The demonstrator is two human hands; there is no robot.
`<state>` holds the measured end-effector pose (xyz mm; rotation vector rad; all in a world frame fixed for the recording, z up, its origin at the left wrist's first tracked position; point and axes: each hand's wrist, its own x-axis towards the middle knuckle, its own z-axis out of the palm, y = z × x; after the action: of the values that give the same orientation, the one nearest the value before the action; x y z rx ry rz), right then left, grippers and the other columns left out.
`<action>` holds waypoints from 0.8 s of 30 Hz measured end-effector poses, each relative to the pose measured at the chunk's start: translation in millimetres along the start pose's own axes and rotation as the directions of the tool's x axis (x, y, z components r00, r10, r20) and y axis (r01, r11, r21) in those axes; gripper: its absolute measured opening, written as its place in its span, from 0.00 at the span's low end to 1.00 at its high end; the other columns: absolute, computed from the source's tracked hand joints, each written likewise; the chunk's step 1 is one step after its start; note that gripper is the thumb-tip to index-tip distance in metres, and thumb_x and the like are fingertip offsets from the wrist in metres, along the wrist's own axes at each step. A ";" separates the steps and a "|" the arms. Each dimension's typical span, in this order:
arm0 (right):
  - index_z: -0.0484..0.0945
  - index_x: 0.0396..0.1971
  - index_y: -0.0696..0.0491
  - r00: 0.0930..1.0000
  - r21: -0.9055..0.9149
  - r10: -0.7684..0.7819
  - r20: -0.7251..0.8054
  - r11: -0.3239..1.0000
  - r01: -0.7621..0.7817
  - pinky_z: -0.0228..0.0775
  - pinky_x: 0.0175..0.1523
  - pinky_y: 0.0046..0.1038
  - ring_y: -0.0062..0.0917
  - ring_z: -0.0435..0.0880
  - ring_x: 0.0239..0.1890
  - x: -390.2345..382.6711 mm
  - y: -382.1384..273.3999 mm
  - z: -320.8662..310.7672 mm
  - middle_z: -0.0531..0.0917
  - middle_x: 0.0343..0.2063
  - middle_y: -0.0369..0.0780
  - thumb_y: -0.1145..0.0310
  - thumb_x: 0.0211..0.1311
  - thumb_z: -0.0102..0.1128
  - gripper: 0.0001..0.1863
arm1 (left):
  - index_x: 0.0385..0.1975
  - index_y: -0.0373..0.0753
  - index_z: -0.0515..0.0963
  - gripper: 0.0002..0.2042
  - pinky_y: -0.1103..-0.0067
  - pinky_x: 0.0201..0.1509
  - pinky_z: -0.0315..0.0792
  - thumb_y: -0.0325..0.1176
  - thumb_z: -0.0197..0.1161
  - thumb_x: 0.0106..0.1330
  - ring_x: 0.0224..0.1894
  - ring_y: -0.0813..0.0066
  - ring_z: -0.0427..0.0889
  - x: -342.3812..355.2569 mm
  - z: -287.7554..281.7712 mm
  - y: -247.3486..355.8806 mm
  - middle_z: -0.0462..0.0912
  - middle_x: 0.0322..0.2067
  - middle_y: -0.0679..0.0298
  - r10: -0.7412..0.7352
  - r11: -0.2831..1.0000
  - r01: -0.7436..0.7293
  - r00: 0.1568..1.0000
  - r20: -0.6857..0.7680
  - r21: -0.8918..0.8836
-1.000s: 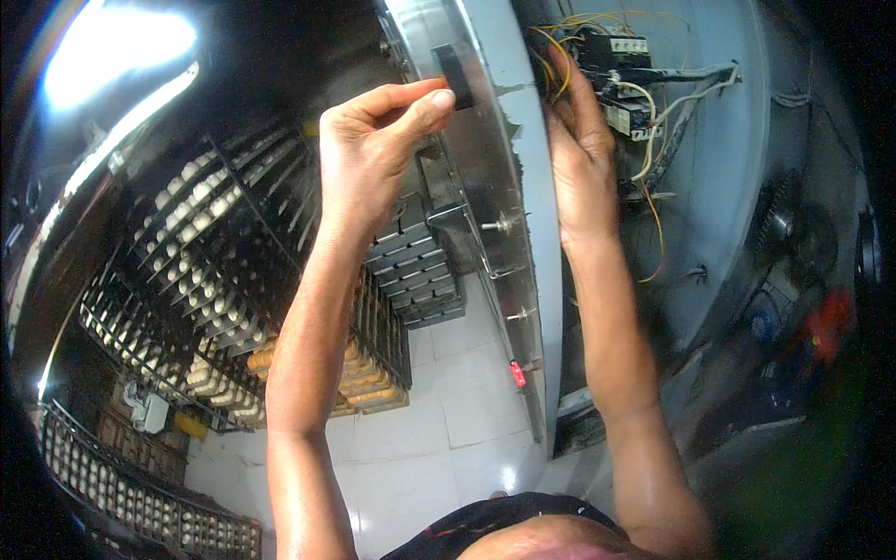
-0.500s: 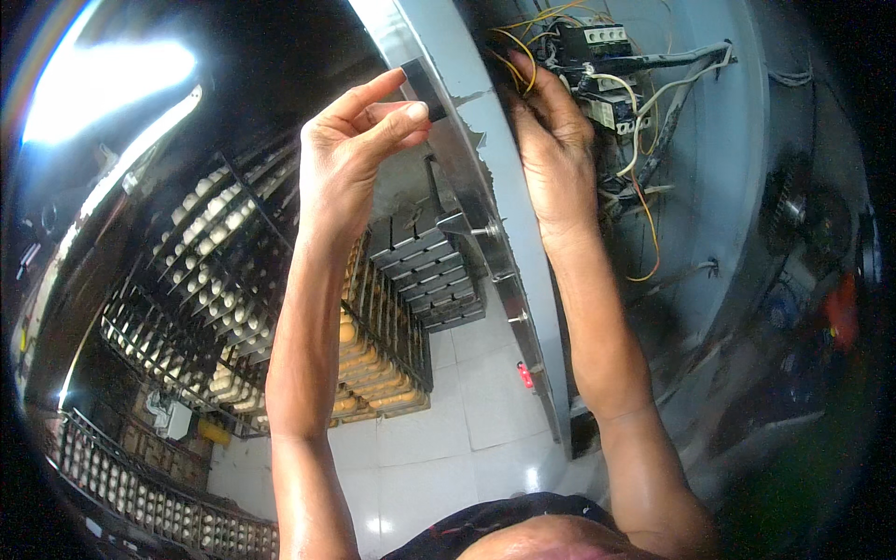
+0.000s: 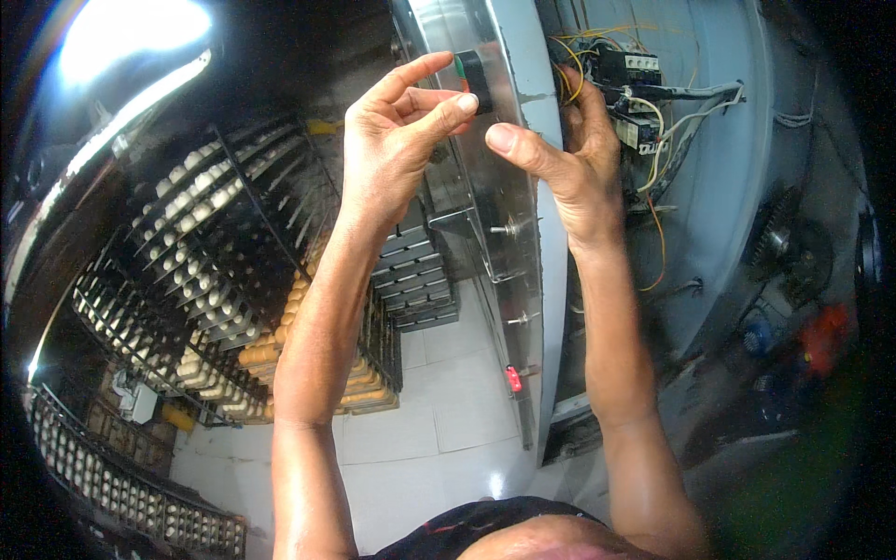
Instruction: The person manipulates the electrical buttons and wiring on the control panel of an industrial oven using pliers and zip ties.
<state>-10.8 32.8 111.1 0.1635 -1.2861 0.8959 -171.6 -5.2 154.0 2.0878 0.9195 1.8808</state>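
A small black panel display (image 3: 476, 82) with green and red on its face is set in the shiny metal front panel (image 3: 509, 201). My left hand (image 3: 397, 140) pinches it, the index fingertip at its upper edge and the thumb at its lower edge. My right hand (image 3: 583, 163) reaches round the blue-grey edge of the panel, its thumb spread out in front. Its other fingers stretch up beside thin yellow wires (image 3: 581, 70); their tips are partly hidden. To the right sit black contactors (image 3: 637, 131) with white and black cables.
Dark racks hold rows of pale dough balls (image 3: 201, 201) and browner pieces (image 3: 289, 322) at left. Stacked grey metal trays (image 3: 415, 275) stand behind my left arm. A red clip-like thing (image 3: 513, 378) hangs on the panel's lower edge. A toothed wheel (image 3: 777, 233) is at far right.
The view has shifted, so the panel sits further right. My right thumb has come out from behind the panel edge and spread towards the display. My left hand keeps its pinch on it.
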 end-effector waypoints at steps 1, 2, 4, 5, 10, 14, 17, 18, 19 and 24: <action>0.73 0.48 0.59 1.000 -0.007 0.000 0.002 1.000 0.000 0.74 0.52 0.24 0.23 0.83 0.43 -0.8 -0.8 1.0 0.83 0.41 0.40 0.70 0.45 0.78 0.30 | 0.57 0.34 0.74 0.25 0.81 0.43 0.79 0.29 0.72 0.59 0.37 0.77 0.84 0.0 -0.2 -2.2 0.85 0.35 0.56 0.015 1.000 -0.015 1.000 -0.003 -0.020; 0.73 0.48 0.59 1.000 -0.015 0.000 0.004 1.000 0.000 0.75 0.52 0.24 0.23 0.83 0.42 -1.4 -1.2 2.0 0.83 0.41 0.40 0.71 0.45 0.77 0.29 | 0.57 0.34 0.74 0.25 0.81 0.43 0.79 0.28 0.72 0.59 0.37 0.77 0.84 0.4 -0.2 -5.0 0.85 0.36 0.56 0.030 0.999 -0.030 1.000 -0.005 -0.039; 0.73 0.48 0.59 1.000 -0.028 0.017 -0.004 0.999 -0.017 0.75 0.51 0.24 0.23 0.83 0.42 -1.8 -1.6 2.8 0.83 0.41 0.40 0.71 0.45 0.77 0.29 | 0.56 0.34 0.74 0.24 0.81 0.44 0.78 0.27 0.72 0.59 0.37 0.77 0.83 -1.1 1.9 -9.6 0.84 0.36 0.57 0.050 0.996 -0.053 0.998 -0.037 -0.072; 0.72 0.48 0.59 0.999 -0.033 0.036 -0.013 0.999 -0.036 0.75 0.52 0.24 0.23 0.83 0.42 -1.8 -1.3 1.7 0.83 0.41 0.41 0.71 0.45 0.76 0.29 | 0.55 0.33 0.73 0.23 0.80 0.45 0.78 0.26 0.71 0.60 0.38 0.77 0.83 -2.8 4.8 -11.8 0.84 0.36 0.58 0.054 0.995 -0.060 0.996 -0.066 -0.084; 0.67 0.54 0.61 0.996 -0.098 0.064 -0.058 0.993 -0.069 0.74 0.53 0.26 0.24 0.82 0.43 -4.5 -1.1 2.2 0.83 0.42 0.42 0.73 0.46 0.75 0.34 | 0.45 0.33 0.76 0.14 0.84 0.43 0.78 0.27 0.70 0.62 0.38 0.79 0.83 -13.0 24.8 -32.1 0.84 0.36 0.59 0.169 0.965 -0.212 0.954 -0.247 -0.158; 0.66 0.57 0.62 0.996 -0.180 0.057 -0.063 0.981 -0.067 0.73 0.54 0.26 0.24 0.81 0.44 -3.3 0.7 -2.0 0.82 0.44 0.44 0.71 0.47 0.74 0.36 | 0.44 0.33 0.78 0.11 0.84 0.44 0.79 0.25 0.67 0.64 0.40 0.80 0.83 -20.1 45.7 -40.5 0.85 0.36 0.60 0.228 0.948 -0.294 0.893 -0.388 -0.119; 0.66 0.57 0.61 0.996 -0.202 0.049 -0.071 0.977 -0.063 0.72 0.53 0.25 0.23 0.80 0.44 -2.3 -1.6 -4.0 0.81 0.44 0.43 0.70 0.47 0.74 0.36 | 0.46 0.33 0.78 0.12 0.83 0.44 0.79 0.24 0.67 0.63 0.39 0.79 0.84 -19.2 55.4 -37.6 0.85 0.36 0.59 0.165 0.915 -0.303 0.884 -0.438 -0.267; 0.67 0.57 0.61 0.996 -0.190 0.053 -0.072 0.980 -0.066 0.72 0.53 0.24 0.23 0.80 0.43 -2.8 -0.4 -3.7 0.81 0.43 0.42 0.70 0.47 0.74 0.36 | 0.50 0.34 0.77 0.15 0.83 0.43 0.80 0.25 0.67 0.63 0.38 0.78 0.84 -17.5 52.9 -37.7 0.85 0.36 0.59 0.171 0.903 -0.314 0.889 -0.424 -0.294; 0.67 0.57 0.61 0.996 -0.178 0.057 -0.073 0.982 -0.069 0.72 0.52 0.24 0.22 0.80 0.43 -3.4 0.6 -3.1 0.81 0.43 0.42 0.70 0.47 0.73 0.36 | 0.52 0.34 0.76 0.17 0.84 0.43 0.78 0.26 0.67 0.63 0.39 0.80 0.83 -17.1 48.3 -37.3 0.84 0.36 0.61 0.159 0.916 -0.279 0.912 -0.377 -0.289; 0.68 0.55 0.59 0.994 -0.236 0.067 -0.089 0.968 -0.087 0.72 0.50 0.22 0.20 0.80 0.41 -4.3 -2.0 -2.6 0.82 0.41 0.39 0.69 0.49 0.72 0.33 | 0.55 0.38 0.76 0.20 0.87 0.43 0.73 0.29 0.69 0.63 0.37 0.85 0.79 -15.5 27.9 -27.9 0.83 0.35 0.66 0.120 0.967 -0.161 0.971 -0.206 -0.199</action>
<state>-7.6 30.9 107.3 -0.1126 -1.3204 0.7970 -154.1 15.6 121.5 1.9150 0.5824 2.1772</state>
